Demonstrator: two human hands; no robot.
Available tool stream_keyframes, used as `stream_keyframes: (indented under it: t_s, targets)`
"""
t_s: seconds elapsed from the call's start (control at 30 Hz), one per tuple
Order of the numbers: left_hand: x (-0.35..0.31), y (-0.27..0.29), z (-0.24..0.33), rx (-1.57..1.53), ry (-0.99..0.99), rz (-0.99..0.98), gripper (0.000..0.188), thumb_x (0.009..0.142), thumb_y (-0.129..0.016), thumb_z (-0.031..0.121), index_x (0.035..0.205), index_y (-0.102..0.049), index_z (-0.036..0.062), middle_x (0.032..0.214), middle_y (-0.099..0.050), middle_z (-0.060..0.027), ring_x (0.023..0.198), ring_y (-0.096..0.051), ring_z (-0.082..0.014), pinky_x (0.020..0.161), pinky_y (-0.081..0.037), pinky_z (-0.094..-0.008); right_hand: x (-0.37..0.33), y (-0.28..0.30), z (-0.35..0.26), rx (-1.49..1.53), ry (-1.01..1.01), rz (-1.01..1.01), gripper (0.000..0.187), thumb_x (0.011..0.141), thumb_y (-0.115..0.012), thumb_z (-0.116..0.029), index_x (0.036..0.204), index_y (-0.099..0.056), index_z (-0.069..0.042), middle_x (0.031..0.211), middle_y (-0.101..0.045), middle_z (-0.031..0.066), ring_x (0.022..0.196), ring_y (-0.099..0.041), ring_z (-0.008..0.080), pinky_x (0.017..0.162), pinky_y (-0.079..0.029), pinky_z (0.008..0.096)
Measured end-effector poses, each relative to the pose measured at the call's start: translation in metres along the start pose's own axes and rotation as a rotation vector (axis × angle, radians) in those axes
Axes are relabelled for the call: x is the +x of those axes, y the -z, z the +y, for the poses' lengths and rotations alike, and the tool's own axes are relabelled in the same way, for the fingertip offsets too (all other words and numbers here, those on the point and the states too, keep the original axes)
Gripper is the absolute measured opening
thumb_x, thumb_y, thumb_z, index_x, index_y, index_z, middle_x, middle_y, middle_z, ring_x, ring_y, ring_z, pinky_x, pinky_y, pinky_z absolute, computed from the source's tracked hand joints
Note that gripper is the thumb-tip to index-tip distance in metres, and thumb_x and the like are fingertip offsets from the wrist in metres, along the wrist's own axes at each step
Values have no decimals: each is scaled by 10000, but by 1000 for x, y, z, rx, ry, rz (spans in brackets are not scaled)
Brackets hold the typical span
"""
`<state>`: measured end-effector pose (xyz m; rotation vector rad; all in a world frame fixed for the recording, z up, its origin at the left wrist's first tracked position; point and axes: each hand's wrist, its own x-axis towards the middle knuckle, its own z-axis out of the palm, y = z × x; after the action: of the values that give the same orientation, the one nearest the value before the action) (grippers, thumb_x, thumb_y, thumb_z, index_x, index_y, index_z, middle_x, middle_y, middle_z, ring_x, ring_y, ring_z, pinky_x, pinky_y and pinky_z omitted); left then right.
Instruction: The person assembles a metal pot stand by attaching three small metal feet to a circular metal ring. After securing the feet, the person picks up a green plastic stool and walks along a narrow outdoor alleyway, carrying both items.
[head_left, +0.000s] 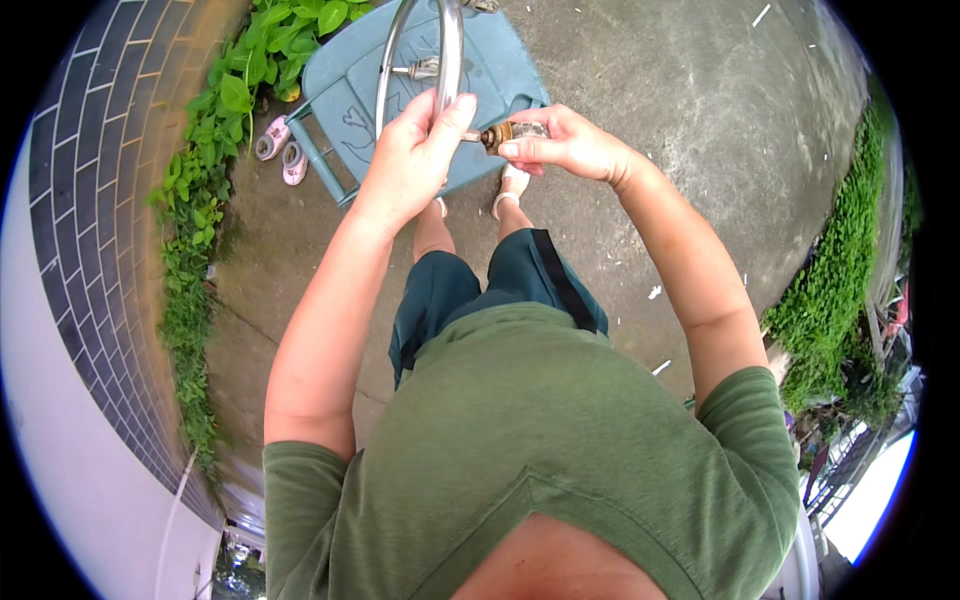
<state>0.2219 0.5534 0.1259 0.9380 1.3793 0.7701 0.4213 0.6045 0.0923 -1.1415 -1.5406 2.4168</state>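
A curved chrome pipe, looking like a faucet spout, rises from my left hand over the blue table, with the fingers closed round its lower part. A brass-coloured threaded fitting with a worn metal end is pinched between thumb and fingers of my right hand. The fitting lies sideways, close beside the pipe; a short light-coloured stub reaches from it toward my left hand. Whether the two parts are joined cannot be made out. Another small metal fitting shows between the arms of the pipe.
The light-blue table with dark line drawings stands in front of my feet. Pink shoes sit by its left side. Leafy plants line a dark tiled wall on the left. Grey concrete extends to the right, bordered by greenery.
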Motion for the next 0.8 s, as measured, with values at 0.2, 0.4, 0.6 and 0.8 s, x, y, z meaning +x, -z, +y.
stream_keyframes:
  t_s: [0.2,0.4,0.6,0.8]
  targets:
    - [-20,2,-20,-161,-10,23,287,900,-493,182,1109,-500,-14,831,-565,-26,686,-512,-82,643,-415,-211,3,-6,1,-151,153,126,295,785,-651,-267,945,-595,-25,736,-568,8,649,-503,89,618,-427,240]
    - [-19,-4,-15,-377,3,171,158,872,-531,124,980,-519,8,693,-476,11,583,-409,-63,530,-337,-189,-3,-32,2,-391,504,537,382,754,-677,-127,1093,-519,-47,915,-584,69,736,-578,142,667,-480,274]
    - [-25,-12,5,-554,68,254,148,890,-523,182,814,-473,65,622,-410,13,490,-346,-73,474,-304,-215,-11,-38,-16,-559,732,594,344,751,-673,-120,1049,-519,-47,893,-571,94,682,-585,188,632,-490,286]
    - [-30,-11,-4,-562,69,178,158,894,-513,186,811,-463,62,619,-392,19,490,-335,-70,471,-298,-223,-12,-29,-14,-1,200,261,395,807,-619,-384,961,-546,-28,777,-557,37,559,-489,93,484,-398,211]
